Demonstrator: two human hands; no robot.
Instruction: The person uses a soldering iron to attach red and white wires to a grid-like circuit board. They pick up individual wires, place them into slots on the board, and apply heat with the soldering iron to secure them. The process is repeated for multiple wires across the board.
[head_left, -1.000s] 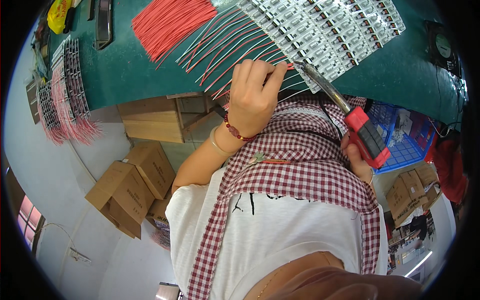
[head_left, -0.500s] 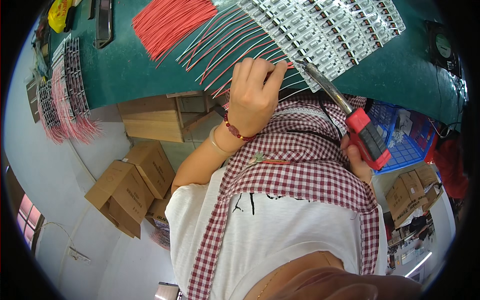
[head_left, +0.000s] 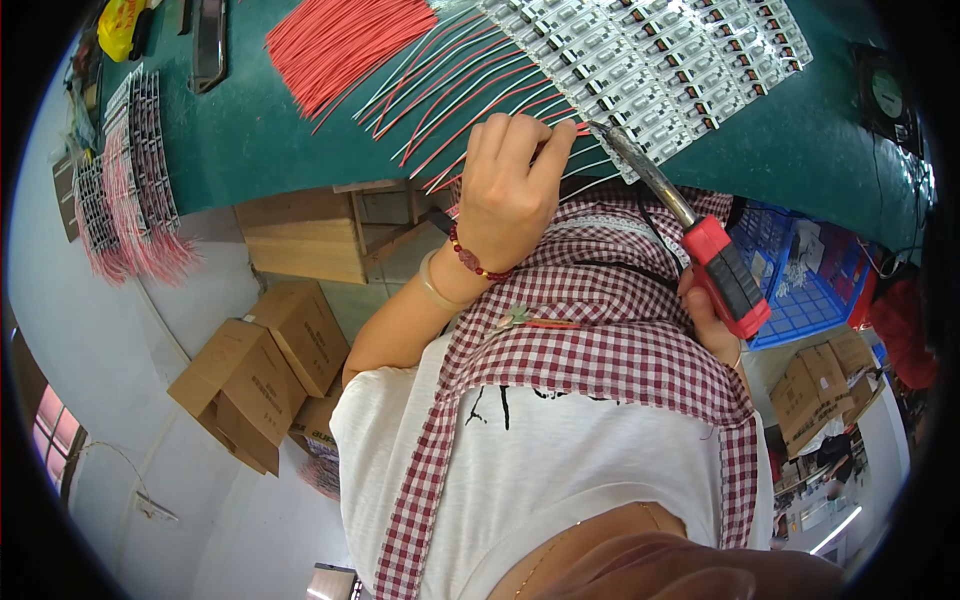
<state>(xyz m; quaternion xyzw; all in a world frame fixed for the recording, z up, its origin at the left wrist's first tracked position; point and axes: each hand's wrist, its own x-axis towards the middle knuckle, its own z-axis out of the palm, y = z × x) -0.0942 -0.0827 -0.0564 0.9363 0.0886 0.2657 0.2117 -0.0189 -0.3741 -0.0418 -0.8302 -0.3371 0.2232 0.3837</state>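
Note:
My left hand, with a beaded bracelet and a bangle on the wrist, pinches a red wire at the near edge of a panel of small circuit boards. In my right hand is a soldering iron with a red and black handle. Its dark tip rests at or just above the panel edge, beside the pinched wire; exact contact is too small to tell. Red and white wires stick out in a row from the panel's left edge. My left palm is hidden.
A pile of red wires lies on the green tabletop. Wired board panels hang over the table's left end. A dark round device stands at the right. Below are a blue basket and cardboard boxes.
The soldering iron's handle and my right hand have shifted slightly to the left, while the tip stays near the same spot. My left hand has barely moved.

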